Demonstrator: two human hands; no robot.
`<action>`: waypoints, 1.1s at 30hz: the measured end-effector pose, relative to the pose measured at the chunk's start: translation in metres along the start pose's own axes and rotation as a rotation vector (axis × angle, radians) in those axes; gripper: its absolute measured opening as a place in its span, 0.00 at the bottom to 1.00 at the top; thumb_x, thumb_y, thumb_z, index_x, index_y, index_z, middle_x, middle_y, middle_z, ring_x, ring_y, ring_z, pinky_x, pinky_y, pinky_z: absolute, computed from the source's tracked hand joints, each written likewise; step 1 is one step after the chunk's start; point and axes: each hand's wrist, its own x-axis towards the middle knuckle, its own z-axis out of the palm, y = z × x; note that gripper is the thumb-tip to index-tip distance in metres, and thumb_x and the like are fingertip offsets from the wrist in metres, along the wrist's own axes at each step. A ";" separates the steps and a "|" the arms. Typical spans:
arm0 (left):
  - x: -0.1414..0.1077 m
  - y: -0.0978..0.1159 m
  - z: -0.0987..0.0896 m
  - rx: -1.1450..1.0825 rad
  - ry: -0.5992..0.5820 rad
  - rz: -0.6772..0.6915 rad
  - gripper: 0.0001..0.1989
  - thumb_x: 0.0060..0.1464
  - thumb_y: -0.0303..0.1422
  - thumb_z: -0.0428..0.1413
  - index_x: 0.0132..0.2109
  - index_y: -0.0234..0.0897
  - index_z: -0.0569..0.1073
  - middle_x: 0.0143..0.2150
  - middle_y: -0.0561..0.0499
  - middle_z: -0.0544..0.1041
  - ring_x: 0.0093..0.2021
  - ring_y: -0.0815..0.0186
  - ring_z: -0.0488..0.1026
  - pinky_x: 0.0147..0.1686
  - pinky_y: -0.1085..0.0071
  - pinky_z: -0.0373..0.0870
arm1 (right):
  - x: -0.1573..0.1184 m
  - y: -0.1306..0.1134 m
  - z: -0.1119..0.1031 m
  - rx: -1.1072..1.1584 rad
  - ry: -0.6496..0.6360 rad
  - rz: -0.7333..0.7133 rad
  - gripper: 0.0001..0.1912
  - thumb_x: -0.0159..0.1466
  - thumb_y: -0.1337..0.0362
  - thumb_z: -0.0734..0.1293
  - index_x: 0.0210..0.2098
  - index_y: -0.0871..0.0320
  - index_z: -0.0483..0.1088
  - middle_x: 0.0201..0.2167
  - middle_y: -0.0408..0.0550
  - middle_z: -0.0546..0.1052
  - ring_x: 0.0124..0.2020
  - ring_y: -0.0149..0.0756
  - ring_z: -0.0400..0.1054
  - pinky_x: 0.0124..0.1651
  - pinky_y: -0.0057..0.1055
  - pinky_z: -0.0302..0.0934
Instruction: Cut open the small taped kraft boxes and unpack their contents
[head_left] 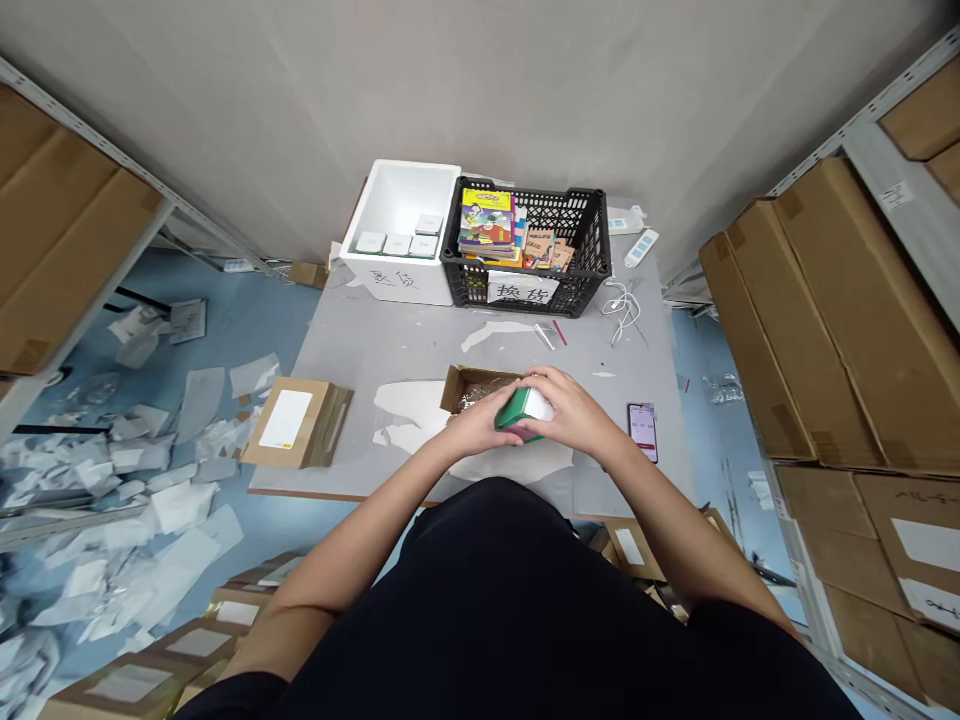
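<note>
A small green and white box (517, 405) is held between both hands above the near middle of the table. My left hand (484, 420) grips its left side, and my right hand (564, 408) wraps round its right side and top. Just behind the hands sits an open cardboard carton (455, 388) with clear plastic wrapping (484, 390) inside. The hands cover the carton's right part. White torn paper (405, 405) lies on the table beneath and beside it.
At the table's back stand a white foam bin (397, 280) with several white boxes and a black crate (592, 290) of booklets. Stacked cardboard boxes (300, 425) are at left, a phone (643, 432) at right. Shelves with cartons (862, 320) flank the table; paper scraps (172, 500) litter the floor.
</note>
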 end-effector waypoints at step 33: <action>-0.173 -0.068 0.045 -0.274 0.253 -0.321 0.38 0.42 0.34 0.66 0.60 0.41 0.60 0.57 0.47 0.71 0.54 0.56 0.71 0.55 0.60 0.68 | 0.009 -0.088 0.124 0.093 -0.169 -0.057 0.19 0.67 0.56 0.62 0.56 0.51 0.67 0.48 0.46 0.77 0.47 0.39 0.71 0.48 0.32 0.63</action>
